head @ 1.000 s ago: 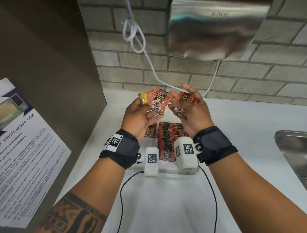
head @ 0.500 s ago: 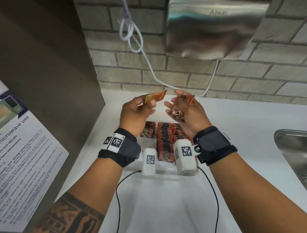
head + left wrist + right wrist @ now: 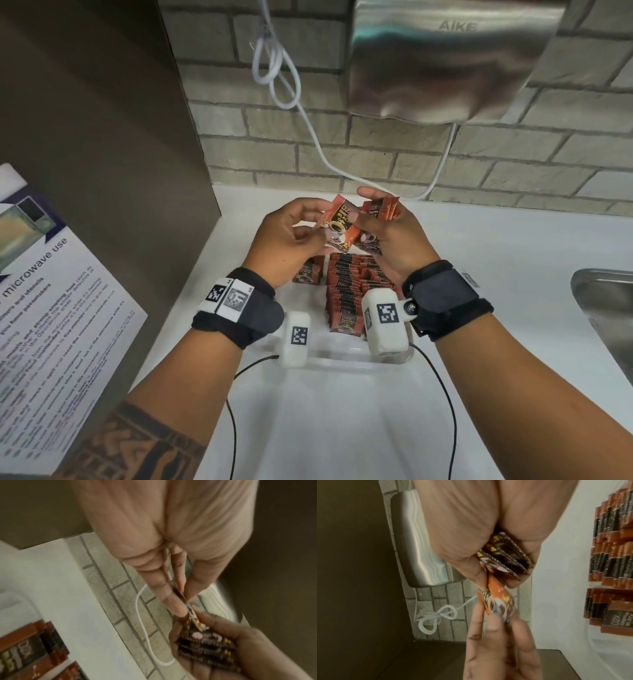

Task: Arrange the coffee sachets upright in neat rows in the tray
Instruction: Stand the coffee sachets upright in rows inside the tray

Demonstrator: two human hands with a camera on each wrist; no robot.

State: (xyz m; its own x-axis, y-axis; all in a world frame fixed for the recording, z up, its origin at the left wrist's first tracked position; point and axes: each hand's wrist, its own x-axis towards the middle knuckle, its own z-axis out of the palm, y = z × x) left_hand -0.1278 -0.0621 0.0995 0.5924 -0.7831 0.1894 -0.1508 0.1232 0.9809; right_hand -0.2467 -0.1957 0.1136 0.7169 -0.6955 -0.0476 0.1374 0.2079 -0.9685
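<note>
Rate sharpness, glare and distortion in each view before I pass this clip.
Head view: sharp, sachet print legible, brick courses bowed, soft glare on the hand dryer. Left wrist view: dim, left hand and sachets smeared. Right wrist view: right hand blurred, tray rows clearer.

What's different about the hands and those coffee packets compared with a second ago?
Half a second ago the left hand held its single sachet edge-on and apart from the right hand. Now that sachet is turned face-up and touches the small stack in the right hand's grip. The hands have closed together. Unchanged: the rows of sachets in the clear tray, and both hands above them.
</note>
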